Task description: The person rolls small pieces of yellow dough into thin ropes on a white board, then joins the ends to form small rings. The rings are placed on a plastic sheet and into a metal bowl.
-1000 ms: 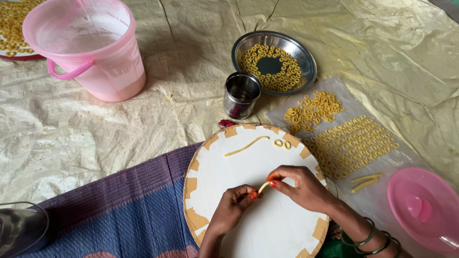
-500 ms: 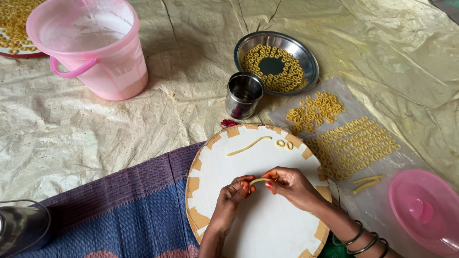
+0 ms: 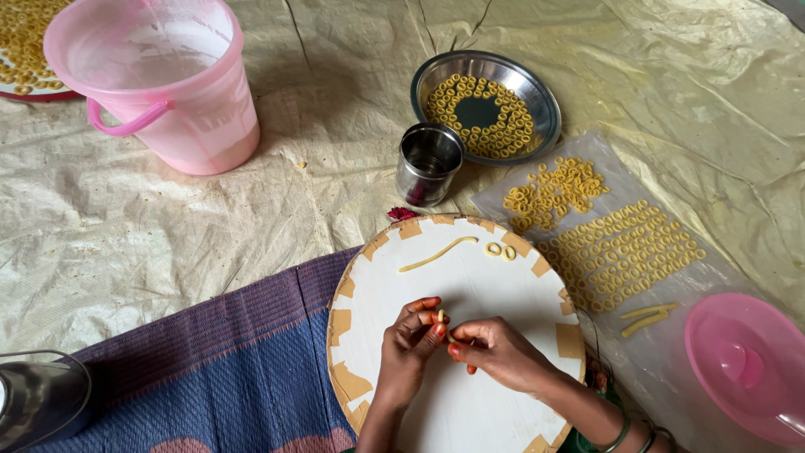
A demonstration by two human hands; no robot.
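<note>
1. The left hand (image 3: 407, 348) and the right hand (image 3: 495, 352) meet over the middle of the round white board (image 3: 470, 403), fingertips pinched together on a short dough strip (image 3: 443, 319).
2. It seems the strip is being curled into a ring.
3. The next move calls for joining its ends gently, then laying it near the two finished rings (image 3: 501, 250) at the board's far edge.
</note>
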